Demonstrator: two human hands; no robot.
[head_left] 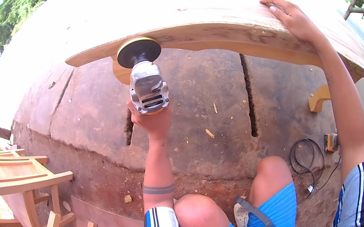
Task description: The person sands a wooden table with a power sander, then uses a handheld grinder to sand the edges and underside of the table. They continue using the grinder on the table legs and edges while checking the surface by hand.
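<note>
My left hand (153, 120) grips a grey angle grinder (147, 86) whose black sanding disc with a yellow rim (138, 51) presses against the edge of a large pale wooden slab (203, 9). My right hand (292, 18) lies flat on the slab's right side, fingers spread on its top near the edge. The slab spans the upper part of the view, above a brown cracked floor (200, 105). My knees (235, 201) and blue shorts show at the bottom.
Wooden chair frames (16, 189) stand stacked at the left. A black coiled cable (306, 160) and an orange tool (331, 142) lie on the floor at the right. A curved wooden piece (319, 99) sits below the slab. Trees line the background.
</note>
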